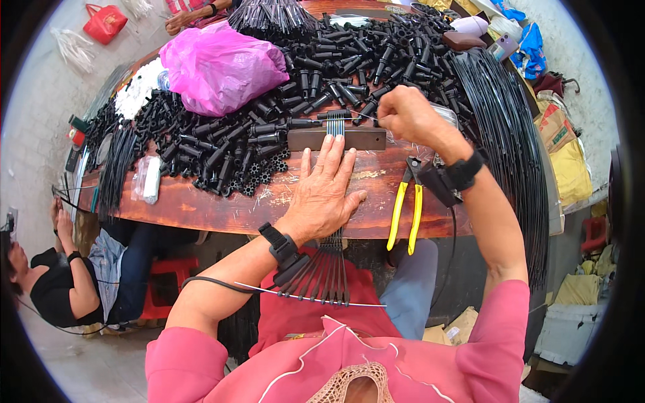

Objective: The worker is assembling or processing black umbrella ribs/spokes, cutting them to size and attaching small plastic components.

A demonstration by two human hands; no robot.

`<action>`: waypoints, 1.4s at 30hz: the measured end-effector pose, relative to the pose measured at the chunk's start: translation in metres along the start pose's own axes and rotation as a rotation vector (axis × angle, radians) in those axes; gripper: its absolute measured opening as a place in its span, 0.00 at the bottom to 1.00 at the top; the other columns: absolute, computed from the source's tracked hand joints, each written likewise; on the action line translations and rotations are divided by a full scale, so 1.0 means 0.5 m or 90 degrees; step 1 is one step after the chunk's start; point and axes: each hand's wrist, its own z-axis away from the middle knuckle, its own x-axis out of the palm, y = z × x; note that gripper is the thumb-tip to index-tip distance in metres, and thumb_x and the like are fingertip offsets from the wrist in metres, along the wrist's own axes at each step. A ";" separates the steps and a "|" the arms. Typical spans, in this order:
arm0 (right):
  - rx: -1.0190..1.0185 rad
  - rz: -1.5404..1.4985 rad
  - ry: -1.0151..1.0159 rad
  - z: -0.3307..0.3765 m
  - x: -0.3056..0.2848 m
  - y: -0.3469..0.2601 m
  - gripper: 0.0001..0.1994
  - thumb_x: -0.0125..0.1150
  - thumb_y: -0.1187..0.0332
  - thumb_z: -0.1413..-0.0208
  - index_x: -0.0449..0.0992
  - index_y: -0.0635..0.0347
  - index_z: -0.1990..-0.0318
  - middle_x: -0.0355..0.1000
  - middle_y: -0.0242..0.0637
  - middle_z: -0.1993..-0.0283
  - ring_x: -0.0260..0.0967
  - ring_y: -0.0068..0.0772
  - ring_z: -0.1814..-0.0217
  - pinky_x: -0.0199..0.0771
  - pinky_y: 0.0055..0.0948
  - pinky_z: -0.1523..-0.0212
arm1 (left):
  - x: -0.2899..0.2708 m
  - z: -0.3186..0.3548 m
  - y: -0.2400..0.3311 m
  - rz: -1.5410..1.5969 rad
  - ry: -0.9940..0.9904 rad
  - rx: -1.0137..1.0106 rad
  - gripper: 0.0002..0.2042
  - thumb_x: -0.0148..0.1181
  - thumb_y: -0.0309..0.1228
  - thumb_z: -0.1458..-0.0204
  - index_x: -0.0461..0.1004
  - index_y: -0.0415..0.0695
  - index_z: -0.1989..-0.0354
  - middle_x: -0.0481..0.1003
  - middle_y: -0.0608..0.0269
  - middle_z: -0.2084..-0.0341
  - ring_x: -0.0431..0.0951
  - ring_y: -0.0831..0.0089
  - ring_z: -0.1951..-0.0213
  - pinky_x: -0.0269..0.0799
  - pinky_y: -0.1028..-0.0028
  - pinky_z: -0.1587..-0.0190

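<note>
My left hand point(321, 188) lies flat, fingers stretched forward, over a row of thin dark strands point(335, 125) with bluish ends, at a dark flat bar point(368, 140). The strands point(330, 265) come out below my wrist over the table edge and fan toward my lap, where a thin pale rod point(366, 305) crosses their ends. My right hand point(411, 117) is raised to the right of the bar, its fingers pinched on a fine wire point(365, 117) that runs left toward the strand tips. Cutting pliers with yellow handles point(417, 211) lie below my right hand.
Black tubular plastic parts point(228, 151) heap across the table point(181, 209), with a pink plastic bag point(222, 67) on them. Long black strands point(500, 127) hang over the right side. A person point(64, 282) sits at left near a red stool point(168, 275); another person's hand point(178, 23) shows far off.
</note>
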 end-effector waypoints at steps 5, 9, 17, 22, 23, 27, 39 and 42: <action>-0.078 0.008 0.041 -0.010 0.059 0.027 0.12 0.63 0.75 0.54 0.83 0.62 0.59 0.79 0.49 0.66 0.79 0.45 0.63 0.78 0.35 0.60 | 0.000 -0.003 0.006 -0.005 -0.008 0.002 0.36 0.58 0.47 0.45 0.57 0.38 0.33 0.48 0.43 0.30 0.42 0.51 0.27 0.38 0.46 0.30; -0.036 0.016 0.002 -0.005 0.055 0.014 0.13 0.63 0.74 0.53 0.82 0.62 0.57 0.79 0.50 0.61 0.78 0.49 0.60 0.77 0.37 0.56 | -0.005 -0.002 0.004 -0.008 -0.004 -0.001 0.36 0.59 0.47 0.45 0.58 0.37 0.33 0.49 0.42 0.30 0.43 0.50 0.27 0.39 0.46 0.30; -0.015 0.011 0.002 -0.006 0.037 -0.005 0.13 0.62 0.76 0.52 0.82 0.62 0.56 0.79 0.50 0.61 0.78 0.50 0.59 0.78 0.37 0.56 | -0.009 -0.001 0.004 -0.014 -0.011 -0.006 0.35 0.59 0.46 0.45 0.58 0.38 0.33 0.49 0.41 0.31 0.44 0.49 0.27 0.40 0.46 0.31; -0.048 0.041 0.016 -0.012 0.066 0.021 0.16 0.60 0.77 0.51 0.81 0.60 0.53 0.78 0.50 0.56 0.77 0.51 0.54 0.76 0.38 0.50 | -0.008 -0.005 0.007 -0.009 -0.017 0.000 0.35 0.59 0.46 0.45 0.57 0.38 0.33 0.49 0.41 0.31 0.44 0.49 0.27 0.40 0.45 0.31; -0.040 0.048 -0.004 -0.013 0.069 0.021 0.17 0.59 0.77 0.51 0.80 0.60 0.52 0.78 0.49 0.55 0.76 0.51 0.52 0.75 0.39 0.48 | -0.008 -0.004 0.007 -0.009 -0.020 -0.002 0.35 0.59 0.45 0.45 0.57 0.39 0.33 0.49 0.41 0.31 0.44 0.49 0.27 0.40 0.46 0.30; -0.035 0.050 -0.008 -0.012 0.069 0.012 0.17 0.58 0.77 0.51 0.80 0.59 0.51 0.77 0.49 0.54 0.75 0.52 0.51 0.74 0.40 0.48 | -0.008 -0.003 0.005 -0.006 -0.021 -0.004 0.35 0.58 0.45 0.44 0.56 0.39 0.32 0.48 0.41 0.30 0.44 0.48 0.27 0.39 0.46 0.30; -0.020 0.053 -0.032 -0.014 0.055 0.007 0.18 0.57 0.78 0.50 0.81 0.54 0.51 0.78 0.50 0.56 0.75 0.52 0.52 0.74 0.40 0.49 | -0.006 -0.002 0.005 -0.009 -0.021 -0.004 0.35 0.59 0.46 0.45 0.57 0.38 0.33 0.49 0.41 0.30 0.44 0.49 0.27 0.40 0.46 0.30; -0.021 0.047 -0.048 -0.019 0.044 0.014 0.20 0.56 0.79 0.51 0.81 0.52 0.51 0.78 0.51 0.56 0.75 0.52 0.52 0.74 0.41 0.50 | -0.007 -0.004 0.006 -0.005 -0.018 0.002 0.35 0.59 0.46 0.45 0.57 0.38 0.33 0.49 0.41 0.30 0.44 0.48 0.27 0.40 0.46 0.30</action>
